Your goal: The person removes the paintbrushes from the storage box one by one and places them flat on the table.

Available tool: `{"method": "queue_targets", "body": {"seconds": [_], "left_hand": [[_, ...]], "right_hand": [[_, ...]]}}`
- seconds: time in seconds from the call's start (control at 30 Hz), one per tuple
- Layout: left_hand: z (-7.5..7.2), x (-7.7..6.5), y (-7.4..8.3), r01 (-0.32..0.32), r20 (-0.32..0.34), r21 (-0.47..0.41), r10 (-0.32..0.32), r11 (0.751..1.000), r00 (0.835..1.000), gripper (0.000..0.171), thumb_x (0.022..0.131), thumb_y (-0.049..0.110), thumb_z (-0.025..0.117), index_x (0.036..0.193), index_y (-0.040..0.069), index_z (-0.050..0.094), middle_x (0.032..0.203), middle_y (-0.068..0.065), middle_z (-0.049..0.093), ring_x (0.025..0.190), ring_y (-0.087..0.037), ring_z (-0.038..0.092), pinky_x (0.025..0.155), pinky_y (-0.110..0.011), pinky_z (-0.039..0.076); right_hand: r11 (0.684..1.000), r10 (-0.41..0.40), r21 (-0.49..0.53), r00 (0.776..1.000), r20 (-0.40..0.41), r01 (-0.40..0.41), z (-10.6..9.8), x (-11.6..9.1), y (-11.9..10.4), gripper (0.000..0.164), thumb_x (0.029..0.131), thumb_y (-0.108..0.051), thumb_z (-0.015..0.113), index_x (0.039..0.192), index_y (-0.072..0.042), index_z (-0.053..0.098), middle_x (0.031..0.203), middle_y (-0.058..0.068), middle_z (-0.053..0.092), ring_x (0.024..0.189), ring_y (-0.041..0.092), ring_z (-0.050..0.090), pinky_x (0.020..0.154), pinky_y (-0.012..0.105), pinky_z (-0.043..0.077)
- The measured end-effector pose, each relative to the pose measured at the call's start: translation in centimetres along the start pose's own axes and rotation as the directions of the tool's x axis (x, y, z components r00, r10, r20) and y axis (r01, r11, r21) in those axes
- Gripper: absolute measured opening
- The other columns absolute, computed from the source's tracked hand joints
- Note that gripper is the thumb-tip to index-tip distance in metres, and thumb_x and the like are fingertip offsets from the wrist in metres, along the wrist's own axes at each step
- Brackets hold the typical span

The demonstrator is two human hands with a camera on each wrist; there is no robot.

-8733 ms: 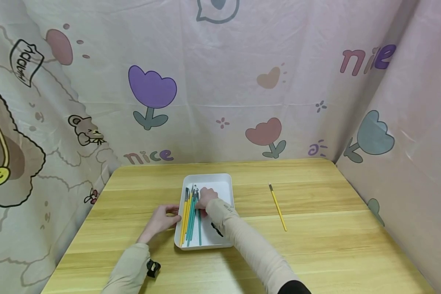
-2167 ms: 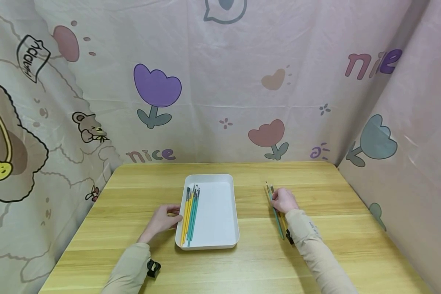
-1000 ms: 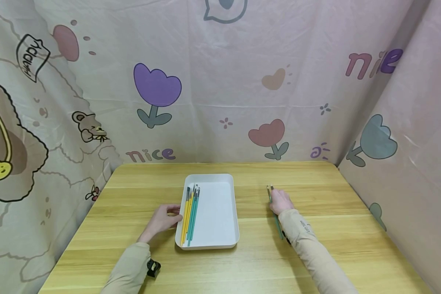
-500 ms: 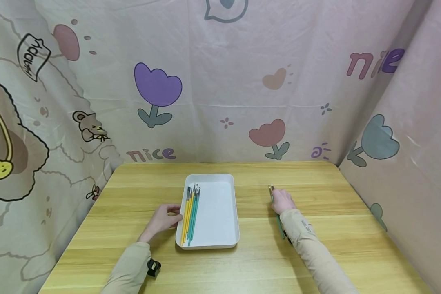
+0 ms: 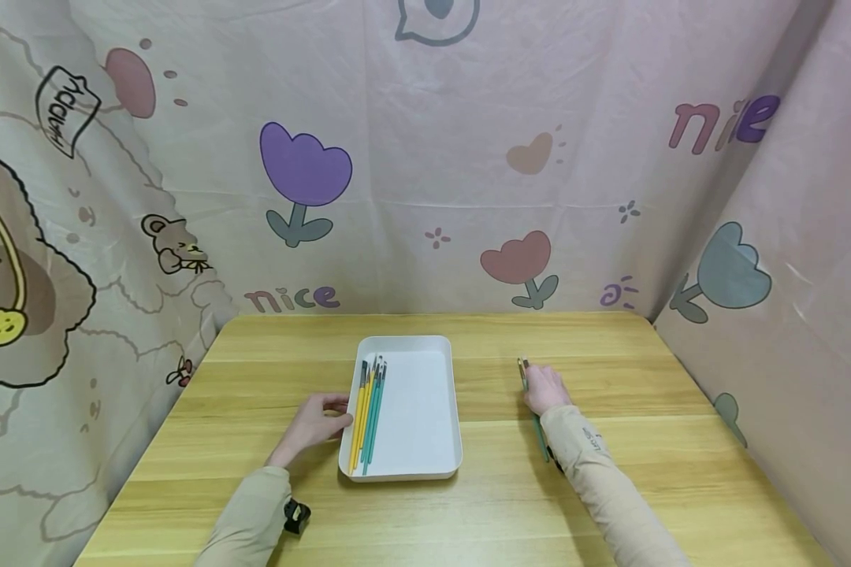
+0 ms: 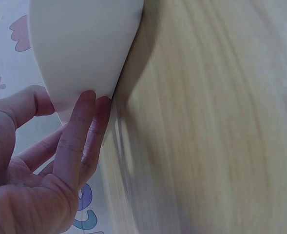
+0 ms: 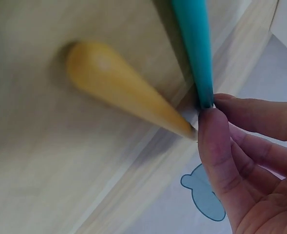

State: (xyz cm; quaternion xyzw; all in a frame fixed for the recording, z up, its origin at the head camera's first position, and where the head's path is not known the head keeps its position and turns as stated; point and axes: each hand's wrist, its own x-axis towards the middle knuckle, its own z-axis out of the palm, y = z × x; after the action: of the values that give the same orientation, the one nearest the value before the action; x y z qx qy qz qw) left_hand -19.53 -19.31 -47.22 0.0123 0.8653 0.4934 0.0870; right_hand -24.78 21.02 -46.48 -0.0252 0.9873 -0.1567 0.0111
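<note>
In the head view a white tray (image 5: pixel 420 425) bears several yellow paintbrushes (image 5: pixel 359 417) and teal paintbrushes (image 5: pixel 373 417) along its left side. My left hand (image 5: pixel 314 421) is at the tray's left edge; the left wrist view has its fairly straight fingers (image 6: pixel 74 131) against the outer wall and the thumb at the rim. Right of the tray, my right hand (image 5: pixel 544 388) pinches a teal paintbrush (image 7: pixel 196 44) between thumb and forefinger, low over the table. Just beside it lies a yellow paintbrush (image 7: pixel 119 83), mostly hidden by the hand and sleeve in the head view.
Everything stands on a wood-grain table (image 5: pixel 482 504). A printed cloth (image 5: pixel 425 157) hangs behind it and along both sides. A black wrist camera (image 5: pixel 296 516) sits at the left cuff.
My right hand has left the tray with a teal paintbrush and brought it right, beside the yellow one. Over the last second it shifts only slightly right. My left hand stays at the tray.
</note>
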Motion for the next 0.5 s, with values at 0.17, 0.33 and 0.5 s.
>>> {"method": "queue_targets", "body": {"seconds": [0.17,0.33,0.5], "left_hand": [[-0.02,-0.02,0.08,-0.005,0.003,0.000,0.005,1.000,1.000,0.045,0.087,0.003,0.067,0.129,-0.011,0.060,0.116,-0.026,0.068,0.099,-0.027,0.069,0.076,-0.034,0.065],[-0.01,0.00,0.04,-0.005,-0.001,0.006,0.005,1.000,1.000,0.045,0.086,0.003,0.067,0.128,-0.011,0.061,0.115,-0.026,0.068,0.098,-0.027,0.069,0.076,-0.035,0.065],[0.06,0.06,-0.09,0.005,-0.008,0.010,-0.004,1.000,1.000,0.043,0.086,0.003,0.067,0.128,-0.009,0.062,0.115,-0.024,0.069,0.098,-0.026,0.069,0.076,-0.034,0.065]], "right_hand": [[1.000,-0.008,-0.002,1.000,-0.018,0.008,0.00,-0.11,-0.05,0.010,0.081,0.008,0.066,0.077,0.002,0.060,0.072,0.011,0.059,0.064,0.021,0.054,0.054,0.029,0.049],[1.000,-0.018,0.011,0.999,-0.041,0.019,-0.04,-0.22,0.00,0.014,0.081,0.007,0.066,0.075,-0.001,0.058,0.070,0.009,0.057,0.061,0.020,0.051,0.052,0.027,0.044],[0.998,-0.005,0.059,0.999,-0.052,0.008,-0.26,-0.37,0.07,0.010,0.083,0.004,0.068,0.076,0.000,0.062,0.071,0.010,0.061,0.061,0.020,0.053,0.052,0.028,0.045]]}}
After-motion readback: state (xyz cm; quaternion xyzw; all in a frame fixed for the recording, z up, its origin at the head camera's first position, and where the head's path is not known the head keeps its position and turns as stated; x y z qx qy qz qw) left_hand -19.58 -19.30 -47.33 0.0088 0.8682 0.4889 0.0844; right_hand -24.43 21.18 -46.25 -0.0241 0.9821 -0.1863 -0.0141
